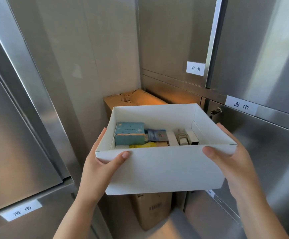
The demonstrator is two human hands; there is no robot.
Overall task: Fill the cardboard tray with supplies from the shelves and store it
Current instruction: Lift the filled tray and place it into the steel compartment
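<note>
Brushed steel cabinet doors (24, 128) stand on both sides of a beige wall (92, 49). Each carries a white printed tag: a lower-left label (22, 212), an upper label (195, 68) and a right label (241, 106). A scuffed brown carton (131, 99) sits in the corner, with a barcoded carton (153, 209) lower down. A metal latch (216, 111) is near the right label.

Bare left hand (97, 161) and right hand (230, 156) on bare forearms (74, 209), thumbnails (209, 150) short and plain

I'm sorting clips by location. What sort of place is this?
Probably a hotel-style linen and supply closet: steel cabinets carry paper labels naming towel types, brown cartons sit in the corner, and the left hand and right hand hold a white tray of small packets.
</note>
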